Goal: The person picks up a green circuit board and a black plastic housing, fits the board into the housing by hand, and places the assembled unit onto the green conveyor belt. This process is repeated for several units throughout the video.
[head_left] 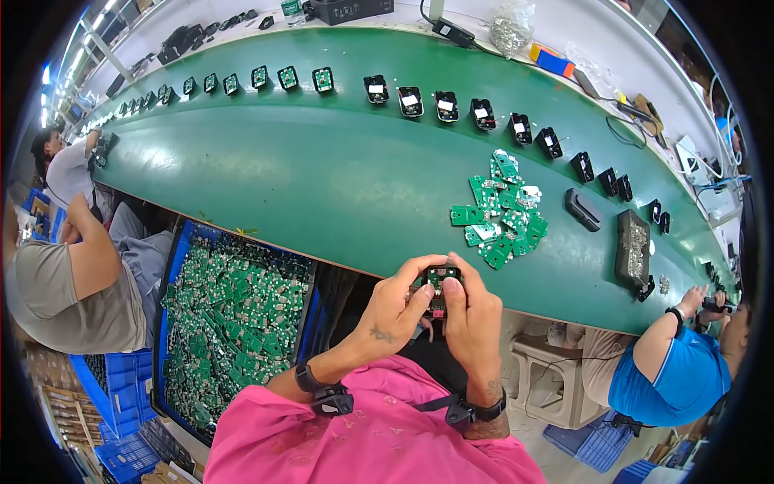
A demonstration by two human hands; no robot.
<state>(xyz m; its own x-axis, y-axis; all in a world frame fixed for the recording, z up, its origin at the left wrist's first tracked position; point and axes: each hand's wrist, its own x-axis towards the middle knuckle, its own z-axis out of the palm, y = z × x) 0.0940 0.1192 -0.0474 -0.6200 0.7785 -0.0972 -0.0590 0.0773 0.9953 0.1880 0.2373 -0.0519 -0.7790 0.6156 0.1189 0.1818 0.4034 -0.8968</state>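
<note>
My left hand (385, 310) and my right hand (474, 313) grip a small black housing (439, 308) between them, just in front of the bench edge. A green circuit board (442, 278) sits in its upper part, and both thumbs press down over it. A small reddish-pink part shows at the housing's near end; the fingers hide its sides. Beyond my right hand, a loose pile of green circuit boards (506, 214) lies on the green bench (339, 185).
Black housings with white patches (447, 106) line the bench's far right; board-filled housings (288, 77) continue left. A black oblong case (582, 209) and a tray of small metal parts (620, 256) lie right. A crate (173, 258) heaped with circuit boards stands left below. Co-workers sit on both sides.
</note>
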